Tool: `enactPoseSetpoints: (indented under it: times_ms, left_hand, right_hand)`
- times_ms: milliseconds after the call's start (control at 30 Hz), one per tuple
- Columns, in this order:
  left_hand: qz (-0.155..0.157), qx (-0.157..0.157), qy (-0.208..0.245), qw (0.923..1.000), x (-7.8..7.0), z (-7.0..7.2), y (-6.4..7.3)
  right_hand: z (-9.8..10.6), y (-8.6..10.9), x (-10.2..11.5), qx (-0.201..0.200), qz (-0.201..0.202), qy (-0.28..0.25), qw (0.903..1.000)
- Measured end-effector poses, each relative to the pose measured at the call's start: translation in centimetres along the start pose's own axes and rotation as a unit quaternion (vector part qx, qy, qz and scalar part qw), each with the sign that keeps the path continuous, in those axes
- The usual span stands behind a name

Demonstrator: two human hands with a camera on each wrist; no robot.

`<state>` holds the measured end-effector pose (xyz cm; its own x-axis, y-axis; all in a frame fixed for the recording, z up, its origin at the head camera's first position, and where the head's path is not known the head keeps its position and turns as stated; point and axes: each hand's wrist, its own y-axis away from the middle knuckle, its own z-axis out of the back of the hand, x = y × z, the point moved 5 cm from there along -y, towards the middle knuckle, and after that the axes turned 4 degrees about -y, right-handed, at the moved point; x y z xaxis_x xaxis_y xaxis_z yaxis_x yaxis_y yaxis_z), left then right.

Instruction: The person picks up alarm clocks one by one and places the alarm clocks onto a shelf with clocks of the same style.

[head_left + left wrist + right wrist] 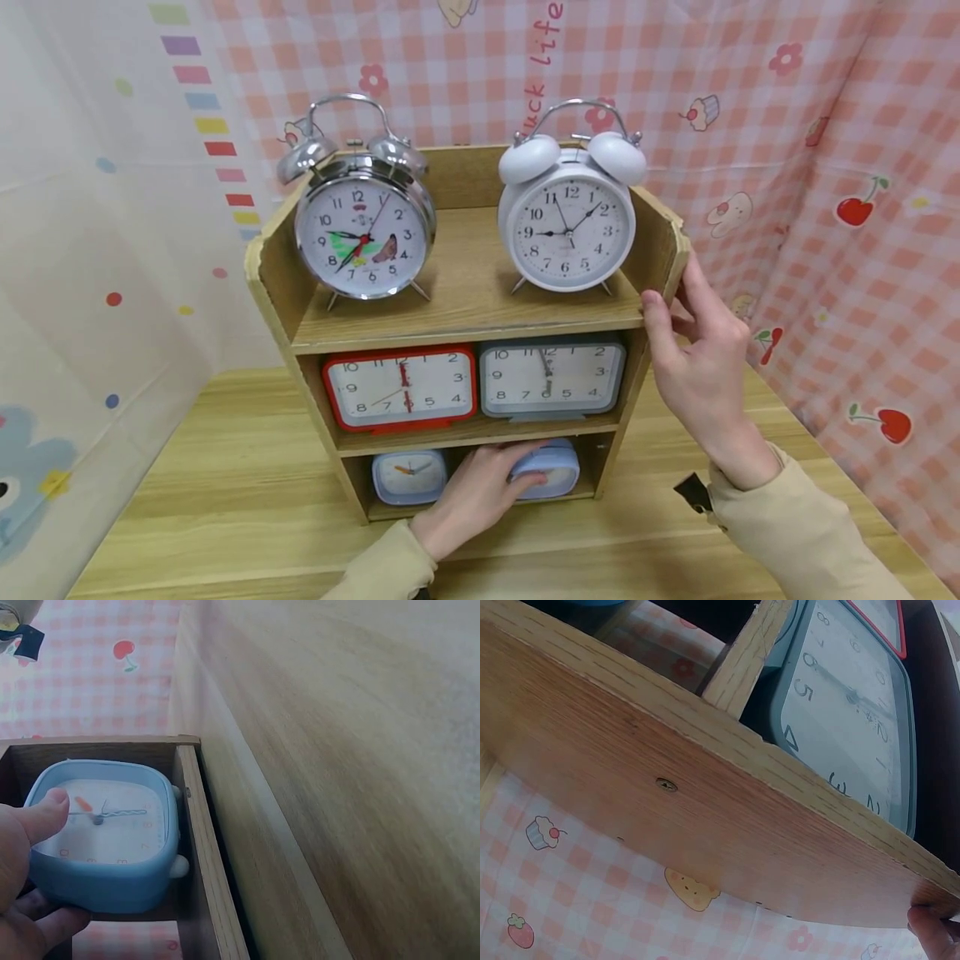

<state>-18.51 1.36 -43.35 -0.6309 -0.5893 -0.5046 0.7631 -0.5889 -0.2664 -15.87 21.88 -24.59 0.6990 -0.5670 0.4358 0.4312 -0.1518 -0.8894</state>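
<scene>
In the head view my left hand reaches into the bottom level of a wooden shelf and grips a small light-blue alarm clock on the right. The left wrist view shows the thumb over the face of this blue clock and fingers along its side. My right hand holds the shelf's upper right side, its thumb by the front edge and the other fingers on the outer side. In the right wrist view a fingertip touches the side panel.
A silver twin-bell clock and a white one stand on top. Red and grey rectangular clocks fill the middle level. Another pale-blue clock sits bottom left. Checked cloth hangs behind; the shelf stands on a wood-grain table.
</scene>
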Motion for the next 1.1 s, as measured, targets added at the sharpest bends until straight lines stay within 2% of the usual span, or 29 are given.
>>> enactPoseSetpoints:
  times_ms: [267,367,467,533,633,700,767,833,900,1100]
  left_hand:
    - [0.017,0.014,-0.002,0.9998,0.2,-0.2,-0.3]
    - [-0.001,0.014,-0.031,0.9994,0.0,-0.1,-0.3]
    - [-0.034,-0.003,-0.087,0.9956,-0.4,0.0,-0.3]
    - [-0.070,-0.028,-0.149,0.9860,-0.8,0.2,-0.3]
    - [-0.118,-0.072,-0.234,0.9623,-1.3,0.2,-0.3]
    - [-0.144,-0.096,-0.277,0.9449,-1.6,0.1,-0.3]
    - [-0.158,-0.107,-0.298,0.9354,-1.8,0.1,-0.2]
    - [-0.167,-0.113,-0.310,0.9292,-1.9,0.1,-0.2]
    - [-0.173,-0.115,-0.314,0.9263,-2.0,0.1,-0.2]
    - [-0.174,-0.105,-0.312,0.9283,-2.1,0.2,-0.4]
  right_hand:
    - [0.0,0.0,-0.1,-0.002,0.000,-0.008,1.0000]
    - [0.1,0.0,-0.1,-0.006,-0.001,-0.010,0.9999]
    - [0.1,0.1,-0.1,-0.003,-0.002,-0.006,1.0000]
    - [0.1,0.1,-0.1,-0.001,-0.002,-0.003,1.0000]
    - [0.1,0.1,-0.1,0.000,-0.001,-0.004,1.0000]
    - [0.1,0.1,-0.1,-0.002,-0.001,-0.008,1.0000]
    - [0.0,0.1,-0.1,-0.003,-0.001,-0.010,0.9999]
    - [0.0,0.1,-0.1,-0.003,-0.001,-0.010,0.9999]
    - [0.0,0.1,-0.1,-0.001,-0.002,-0.007,1.0000]
    - [0.0,0.1,-0.1,-0.001,-0.003,-0.004,1.0000]
